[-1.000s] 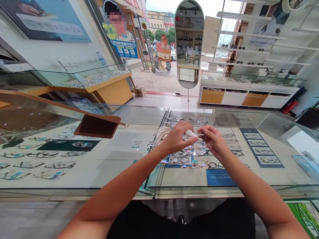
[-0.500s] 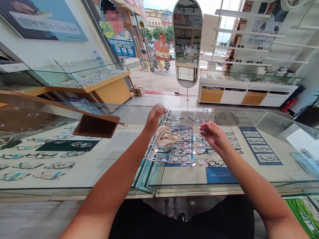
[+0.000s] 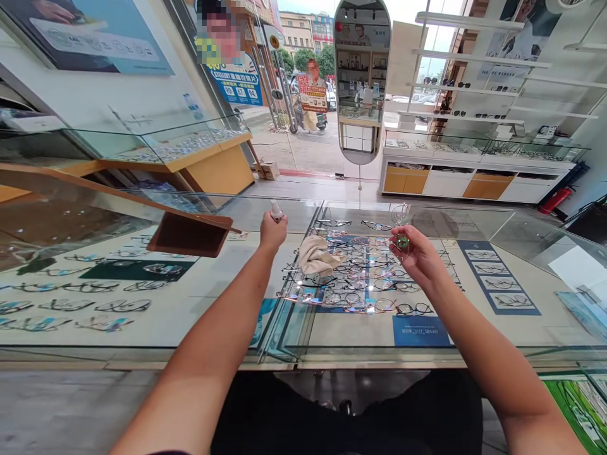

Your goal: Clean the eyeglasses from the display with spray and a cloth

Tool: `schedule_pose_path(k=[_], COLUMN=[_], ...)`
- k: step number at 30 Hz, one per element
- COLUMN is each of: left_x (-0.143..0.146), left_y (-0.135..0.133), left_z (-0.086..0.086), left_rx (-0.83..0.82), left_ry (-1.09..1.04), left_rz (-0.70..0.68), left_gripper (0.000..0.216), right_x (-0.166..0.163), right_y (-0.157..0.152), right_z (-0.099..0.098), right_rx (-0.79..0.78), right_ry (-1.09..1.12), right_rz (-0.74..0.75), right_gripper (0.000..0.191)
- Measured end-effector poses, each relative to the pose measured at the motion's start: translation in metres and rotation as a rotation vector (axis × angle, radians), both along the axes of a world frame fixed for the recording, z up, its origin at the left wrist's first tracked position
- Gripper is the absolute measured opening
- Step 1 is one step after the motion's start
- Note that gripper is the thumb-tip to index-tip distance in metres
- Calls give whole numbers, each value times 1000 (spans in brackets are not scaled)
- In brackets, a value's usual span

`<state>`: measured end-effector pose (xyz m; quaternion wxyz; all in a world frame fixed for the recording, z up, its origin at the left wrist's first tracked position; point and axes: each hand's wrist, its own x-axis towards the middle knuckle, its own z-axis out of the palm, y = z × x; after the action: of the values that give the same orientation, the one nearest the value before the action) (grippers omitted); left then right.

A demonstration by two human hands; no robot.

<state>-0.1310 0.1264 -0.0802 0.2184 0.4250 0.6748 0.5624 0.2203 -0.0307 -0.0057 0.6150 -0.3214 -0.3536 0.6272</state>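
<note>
My left hand (image 3: 272, 232) is closed round a small white spray bottle (image 3: 275, 209), holding it upright over the far part of the glass counter (image 3: 332, 332). My right hand (image 3: 417, 256) pinches a pair of thin-framed glasses (image 3: 401, 230) whose lens glints green. A crumpled beige cloth (image 3: 317, 254) lies on the glass between the two hands. Under the glass, rows of spectacle frames (image 3: 360, 284) lie on display.
A brown angled board (image 3: 190, 234) juts in from the left over the counter. More glass cases stand at left (image 3: 180, 148) and at the far right wall (image 3: 478, 155). A tall oval mirror (image 3: 361, 82) stands beyond the counter, near the open shop entrance.
My left hand has drawn the white bottle away from the glasses, out to the far left, and stood it upright. My right hand has kept the glasses and lifted slightly.
</note>
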Motion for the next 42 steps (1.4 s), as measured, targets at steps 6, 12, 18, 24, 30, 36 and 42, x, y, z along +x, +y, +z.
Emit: schedule_pose_path(k=[6, 12, 18, 24, 30, 36, 42], left_x=[-4, 3, 26, 44, 33, 29, 36], left_y=[-1, -15, -40, -53, -48, -43, -47], left_z=[-3, 15, 50, 58, 61, 63, 77], left_rx=[-27, 109, 195, -69, -229, -245, -101], left_ry=[51, 130, 559, 740, 772, 598, 237], left_rz=[41, 191, -133, -556, -609, -737, -820], left_gripper=[27, 41, 8, 29, 24, 18, 25], right_x=[0, 1, 2, 1, 1, 2, 4], right_y=[-1, -1, 0, 0, 1, 3, 10], right_z=[3, 4, 3, 3, 1, 0, -1], right_rx=[-9, -3, -3, -18, -14, -8, -10], right_ry=[12, -35, -38, -37, -48, -49, -35], right_rz=[-4, -23, -26, -30, -28, -37, -46], right_gripper=[34, 32, 34, 35, 33, 34, 39])
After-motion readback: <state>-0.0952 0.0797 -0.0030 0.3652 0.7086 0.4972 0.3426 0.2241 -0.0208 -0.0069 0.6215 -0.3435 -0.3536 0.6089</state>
